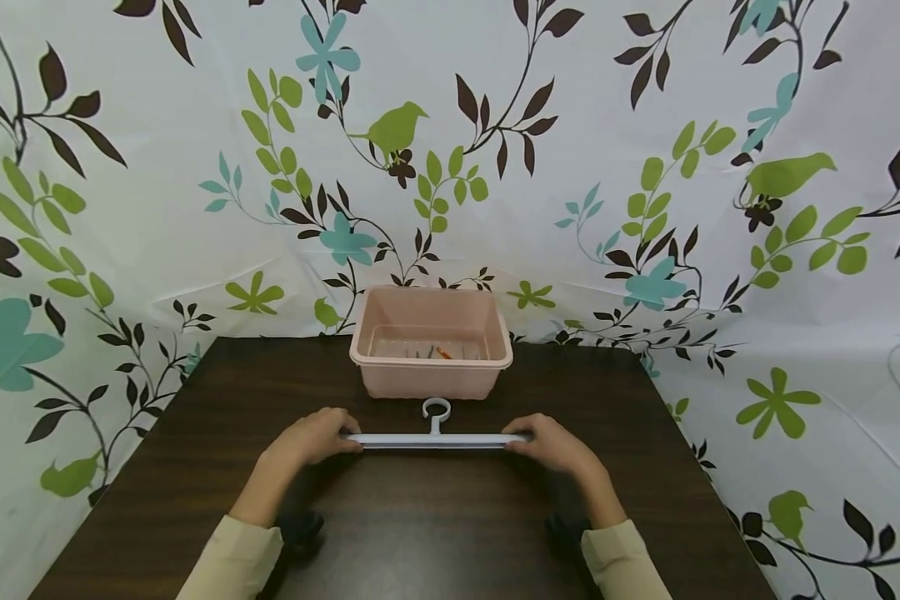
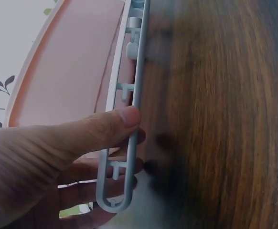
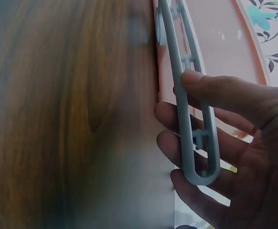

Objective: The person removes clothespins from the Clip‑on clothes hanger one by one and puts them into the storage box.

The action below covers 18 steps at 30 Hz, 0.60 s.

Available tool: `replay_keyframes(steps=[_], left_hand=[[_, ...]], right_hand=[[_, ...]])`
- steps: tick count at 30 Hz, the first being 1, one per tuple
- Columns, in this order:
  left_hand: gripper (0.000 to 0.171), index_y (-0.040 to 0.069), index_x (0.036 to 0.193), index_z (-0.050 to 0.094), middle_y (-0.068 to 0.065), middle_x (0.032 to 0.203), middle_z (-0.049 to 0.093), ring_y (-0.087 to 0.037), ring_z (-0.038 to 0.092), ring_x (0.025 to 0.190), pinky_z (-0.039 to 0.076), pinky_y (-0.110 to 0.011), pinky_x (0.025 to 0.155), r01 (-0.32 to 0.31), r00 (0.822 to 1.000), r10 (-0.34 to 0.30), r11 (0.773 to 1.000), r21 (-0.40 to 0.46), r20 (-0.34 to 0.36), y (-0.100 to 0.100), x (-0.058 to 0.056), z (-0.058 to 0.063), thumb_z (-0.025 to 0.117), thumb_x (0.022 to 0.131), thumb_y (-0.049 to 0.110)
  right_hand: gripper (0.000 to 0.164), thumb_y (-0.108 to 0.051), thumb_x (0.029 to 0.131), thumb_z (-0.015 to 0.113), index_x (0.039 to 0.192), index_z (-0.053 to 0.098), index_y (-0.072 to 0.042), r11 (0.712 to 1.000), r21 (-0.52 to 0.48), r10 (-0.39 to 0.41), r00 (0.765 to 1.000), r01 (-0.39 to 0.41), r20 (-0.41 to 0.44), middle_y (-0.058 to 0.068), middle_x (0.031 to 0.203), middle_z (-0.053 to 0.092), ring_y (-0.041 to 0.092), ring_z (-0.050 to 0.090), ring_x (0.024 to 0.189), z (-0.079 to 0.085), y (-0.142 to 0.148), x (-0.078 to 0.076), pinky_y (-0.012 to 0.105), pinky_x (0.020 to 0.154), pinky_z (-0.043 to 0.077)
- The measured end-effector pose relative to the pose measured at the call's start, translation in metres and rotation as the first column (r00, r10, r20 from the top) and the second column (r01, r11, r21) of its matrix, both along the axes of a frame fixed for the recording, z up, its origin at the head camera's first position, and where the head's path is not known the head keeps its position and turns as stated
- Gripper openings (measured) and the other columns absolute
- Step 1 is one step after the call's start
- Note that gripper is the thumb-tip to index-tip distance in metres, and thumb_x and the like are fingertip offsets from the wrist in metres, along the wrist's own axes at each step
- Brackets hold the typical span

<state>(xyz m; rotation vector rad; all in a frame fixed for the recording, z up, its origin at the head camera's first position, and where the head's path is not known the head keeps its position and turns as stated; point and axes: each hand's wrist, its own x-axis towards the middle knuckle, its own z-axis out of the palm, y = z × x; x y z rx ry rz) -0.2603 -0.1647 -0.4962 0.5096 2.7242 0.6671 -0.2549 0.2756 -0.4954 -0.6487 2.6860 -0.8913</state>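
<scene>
Both hands hold a pale grey-white plastic hanger [image 1: 435, 442], a long narrow loop frame with a round hook [image 1: 436, 408] at its middle pointing toward the bin. My left hand [image 1: 318, 437] pinches its left end, thumb across the frame and fingers behind, as the left wrist view shows. At the other end my right hand [image 1: 547, 442] grips it the same way, thumb [image 3: 194, 78] on the near bar. Small T-shaped pegs [image 2: 124, 88] stand inside the loop. Just beyond the hanger sits a pink plastic bin [image 1: 431, 379].
A few small thin items, one of them orange [image 1: 443, 353], lie in the bin. The dark wooden table [image 1: 427, 525] stretches toward me and to both sides. Behind it hangs a white cloth [image 1: 450, 208] printed with leaves and birds.
</scene>
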Motion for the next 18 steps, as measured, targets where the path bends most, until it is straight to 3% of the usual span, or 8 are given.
replay_keyframes(steps=[5,13,18], left_hand=[[0.017,0.018,0.106,0.085,-0.005,0.118,0.079,-0.029,0.074,0.111,0.059,-0.053,0.094,-0.010,1.000,0.009,1.000,-0.008,-0.020,-0.0009,-0.0032,-0.0015,0.086,0.094,0.030],[0.011,0.017,0.097,0.081,0.000,0.103,0.076,-0.016,0.068,0.091,0.058,-0.047,0.083,-0.019,1.000,0.018,0.999,-0.043,-0.014,-0.0012,-0.0019,-0.0040,0.087,0.093,0.025],[0.011,0.018,0.094,0.079,0.001,0.099,0.073,-0.015,0.065,0.087,0.057,-0.046,0.082,-0.015,1.000,0.014,0.999,-0.052,-0.023,0.0000,0.0010,-0.0054,0.087,0.093,0.025]], right_hand=[[0.015,-0.026,0.102,0.077,0.112,0.082,-0.016,1.000,-0.003,0.001,1.000,-0.001,0.024,-0.001,0.112,0.079,0.014,0.069,0.101,-0.0025,0.0027,-0.0039,0.038,0.088,0.057],[0.016,-0.026,0.101,0.079,0.111,0.082,-0.014,1.000,0.008,-0.004,0.999,0.004,0.034,0.001,0.112,0.079,0.016,0.069,0.102,-0.0068,0.0034,-0.0032,0.040,0.089,0.058],[0.014,-0.024,0.099,0.080,0.109,0.081,-0.013,0.999,0.026,-0.028,0.999,0.027,0.045,0.002,0.111,0.078,0.017,0.068,0.101,-0.0090,0.0022,-0.0013,0.043,0.089,0.057]])
